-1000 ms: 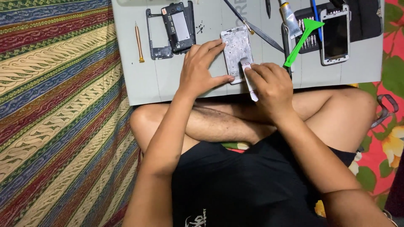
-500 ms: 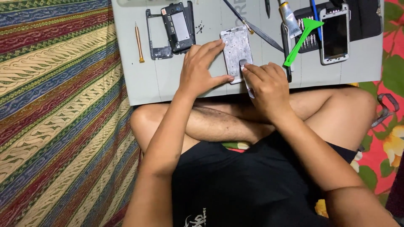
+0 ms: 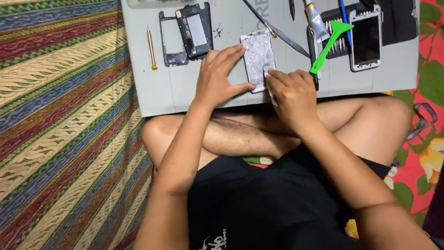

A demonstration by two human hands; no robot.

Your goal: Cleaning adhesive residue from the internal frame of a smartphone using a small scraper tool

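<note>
Left hand (image 3: 216,78): rests on the grey work mat, fingers (image 3: 231,52) spread along the left edge of the phone panel, thumb pressed against its lower left corner; it steadies the panel rather than closing round it.
Right hand (image 3: 292,95): fingers curled and pinched on a thin pale pry tool (image 3: 271,95), its tip set against the panel's lower edge.
Phone panel (image 3: 259,58): a silver-white inner frame lying flat near the mat's front edge, between the two hands, speckled with small marks; both hands touch it.
Work mat (image 3: 185,95): light grey, laid across the person's crossed legs, serving as the tabletop for all the parts.
Phone back housing (image 3: 194,30): dark, opened, with a pale rectangle showing inside; lies at upper left of the mat.
Empty phone frame (image 3: 166,46): thin dark outline just beside and partly under the back housing.
Screwdriver (image 3: 151,48): small, orange-handled, lying upright on the mat to the left of the frame.
Tweezers (image 3: 277,32): long, dark, lying diagonally just right of the panel's top corner.
Green pry tool (image 3: 330,46): bright plastic, tilted, its lower end near the right hand.
Second phone (image 3: 365,39): white-bordered with a dark screen, face up at the mat's right side.
Screwdriver bit set (image 3: 337,44): dark case with a row of bits, partly under the green tool.
Glue tube (image 3: 315,21): lies at the top of the mat.
Striped cloth (image 3: 60,120): covers the surface to the person's left.
</note>
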